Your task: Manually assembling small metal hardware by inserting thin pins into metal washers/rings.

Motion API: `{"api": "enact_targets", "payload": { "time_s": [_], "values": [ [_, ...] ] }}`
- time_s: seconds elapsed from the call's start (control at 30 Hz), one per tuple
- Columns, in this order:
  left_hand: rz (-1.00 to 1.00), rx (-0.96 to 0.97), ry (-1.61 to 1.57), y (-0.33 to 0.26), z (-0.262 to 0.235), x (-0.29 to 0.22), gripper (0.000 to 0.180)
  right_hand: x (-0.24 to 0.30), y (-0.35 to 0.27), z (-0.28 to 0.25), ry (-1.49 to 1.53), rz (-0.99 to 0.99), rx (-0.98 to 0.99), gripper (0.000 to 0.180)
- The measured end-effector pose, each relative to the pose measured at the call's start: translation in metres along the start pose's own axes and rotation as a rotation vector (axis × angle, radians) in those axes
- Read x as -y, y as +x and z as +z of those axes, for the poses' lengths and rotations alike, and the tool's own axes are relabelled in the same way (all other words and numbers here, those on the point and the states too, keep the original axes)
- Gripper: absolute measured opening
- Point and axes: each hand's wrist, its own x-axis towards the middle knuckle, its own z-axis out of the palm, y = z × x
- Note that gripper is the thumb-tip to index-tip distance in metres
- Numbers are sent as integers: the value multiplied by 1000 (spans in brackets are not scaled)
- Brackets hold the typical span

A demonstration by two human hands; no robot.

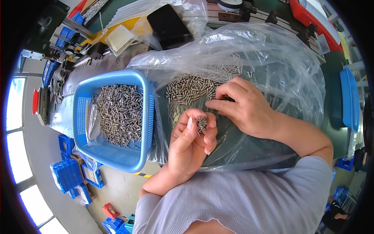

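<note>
We saw: left hand [187, 141], 6 o'clock, cupped round pins [201, 124], apparently against spilling | right hand [251, 107], 2 o'clock: fingers [232, 90] narrowed, contents we couldn't tell | basket [148, 121], 9 o'clock, seemingly for reach

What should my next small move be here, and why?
Probably pinch a few more pins from the loose pile with your right hand: its fingertips are already at the pile's edge, though I can't tell whether they grip anything. Your left hand already holds a small bunch of metal pins, so it seems best kept steady meanwhile.
</note>
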Motion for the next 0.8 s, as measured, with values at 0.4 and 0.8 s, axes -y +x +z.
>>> {"api": "enact_targets", "payload": {
  "time_s": [0.4,0.8],
  "values": [
    [-28,-67,59,0,2,0,16,-3,0,-3,116,-2,-19,19],
    [-90,-111,143,0,8,2,20,10,-2,-20,700,291,129,9]
  ]
}}
